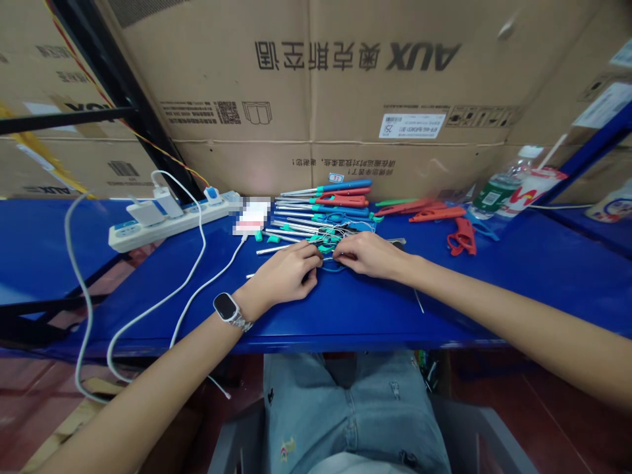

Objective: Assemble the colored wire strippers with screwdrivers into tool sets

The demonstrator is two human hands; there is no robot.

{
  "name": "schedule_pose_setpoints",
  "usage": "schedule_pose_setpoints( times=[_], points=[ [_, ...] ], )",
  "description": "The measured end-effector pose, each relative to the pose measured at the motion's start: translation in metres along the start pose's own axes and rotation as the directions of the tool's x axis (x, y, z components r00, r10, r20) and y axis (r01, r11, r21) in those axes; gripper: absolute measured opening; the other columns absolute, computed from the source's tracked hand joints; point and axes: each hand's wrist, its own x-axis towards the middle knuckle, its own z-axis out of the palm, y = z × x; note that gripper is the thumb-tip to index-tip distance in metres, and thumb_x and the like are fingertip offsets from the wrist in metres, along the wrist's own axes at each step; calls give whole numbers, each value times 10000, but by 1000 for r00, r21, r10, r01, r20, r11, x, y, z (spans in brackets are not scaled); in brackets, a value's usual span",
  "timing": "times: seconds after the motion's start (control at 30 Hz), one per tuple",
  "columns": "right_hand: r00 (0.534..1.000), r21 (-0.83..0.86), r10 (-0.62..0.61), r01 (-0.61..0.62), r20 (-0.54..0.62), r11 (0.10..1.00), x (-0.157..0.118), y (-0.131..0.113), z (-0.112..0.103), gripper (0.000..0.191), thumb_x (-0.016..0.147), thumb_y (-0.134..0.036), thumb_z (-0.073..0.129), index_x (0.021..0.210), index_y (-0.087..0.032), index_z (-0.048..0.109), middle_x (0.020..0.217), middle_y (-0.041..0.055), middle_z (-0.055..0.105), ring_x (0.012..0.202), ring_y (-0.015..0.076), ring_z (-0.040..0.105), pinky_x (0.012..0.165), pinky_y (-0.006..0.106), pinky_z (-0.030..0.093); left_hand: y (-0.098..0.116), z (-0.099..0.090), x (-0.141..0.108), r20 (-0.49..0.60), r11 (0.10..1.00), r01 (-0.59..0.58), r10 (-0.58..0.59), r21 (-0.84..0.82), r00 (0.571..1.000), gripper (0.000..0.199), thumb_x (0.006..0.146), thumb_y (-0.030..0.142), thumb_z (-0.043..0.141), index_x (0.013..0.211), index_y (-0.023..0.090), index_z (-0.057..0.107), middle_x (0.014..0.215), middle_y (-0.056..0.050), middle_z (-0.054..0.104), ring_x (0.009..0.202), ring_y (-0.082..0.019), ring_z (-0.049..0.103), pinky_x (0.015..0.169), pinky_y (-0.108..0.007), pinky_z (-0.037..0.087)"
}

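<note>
My left hand [296, 268], with a watch [227, 307] on its wrist, rests at the near side of a pile of long-nosed lighter parts. Its fingers are curled together, and whatever they grip is hidden. Opposite it, my right hand [364, 255] pinches with thumb and forefinger, its contents too small to make out. Between and behind both hands lie metal tubes [291, 227], thin pale wires [340, 230] and small green plastic pieces [326, 248]. Lighters with a blue handle [359, 184] and a red handle [345, 199] lie farther back.
Orange-red handle shells [463, 236] lie to the right, near a water bottle [500, 187] and a red-and-white cup [536, 184]. Left stand a power strip [182, 222] with chargers and a white cable [197, 293]. Cardboard boxes [316, 99] wall the back of the blue table [316, 329].
</note>
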Motion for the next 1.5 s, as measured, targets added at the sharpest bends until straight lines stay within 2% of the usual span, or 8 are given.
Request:
schedule_pose_setpoints(
  times=[0.13,0.27,0.47,0.53,0.73,1.07,1.3,1.5],
  points=[
    [994,-69,103,-101,22,992,2,-9,-7,189,885,-113,593,883,-198,762,911,48,775,799,186,642,651,273,343,0,0,0,2,1000,-3,3,2,1000,241,908,116,483,959,117,719,1051,-130,711,960,-262,639,866,-421,582],
    [973,-10,218,-218,75,976,11,-13,-13,185,822,-93,609,819,-198,762,739,24,730,664,153,596,594,266,315,1,-1,-1,23,1000,-4,3,19,1000,239,937,134,473,968,119,710,1040,-129,706,956,-260,637,873,-418,574],
    [979,147,169,-185,115,972,21,-12,-16,173,756,-22,621,722,-158,723,628,9,682,592,124,590,615,242,392,4,0,2,46,994,21,-26,109,999,308,1045,359,508,1044,108,687,1004,-135,693,964,-278,645,864,-433,563],
    [978,159,177,-194,112,968,19,-13,-16,174,764,-26,614,727,-159,720,604,5,670,565,124,583,606,245,398,4,2,2,40,987,18,-24,161,999,331,1060,378,494,1096,107,680,1015,-133,697,975,-277,648,869,-431,559],
    [973,161,209,-223,101,961,14,-15,-14,202,763,-21,594,751,-171,729,630,7,678,599,138,595,608,251,393,3,8,3,15,977,-4,1,211,1000,298,1080,349,470,1121,155,692,1048,-103,705,981,-251,653,884,-411,557],
    [978,133,207,-208,15,969,8,-7,-13,143,855,-90,620,863,-160,744,661,11,679,588,130,553,617,258,364,6,7,4,46,978,-1,-9,210,999,233,1051,175,494,1109,111,710,1077,-117,714,1001,-255,653,908,-396,556],
    [976,125,161,-179,144,976,6,-4,-26,93,851,-112,679,815,-160,750,748,40,726,681,149,624,652,265,410,6,7,2,46,953,-34,21,300,999,281,1002,57,486,1153,128,712,1140,-122,703,1045,-258,644,892,-399,537],
    [975,129,161,-182,155,975,8,-5,-23,97,890,-156,671,848,-167,758,715,24,717,641,139,605,634,269,385,6,5,2,39,957,-25,14,290,999,328,988,29,439,1112,124,726,1106,-123,680,1055,-254,630,895,-386,551]
  ],
)
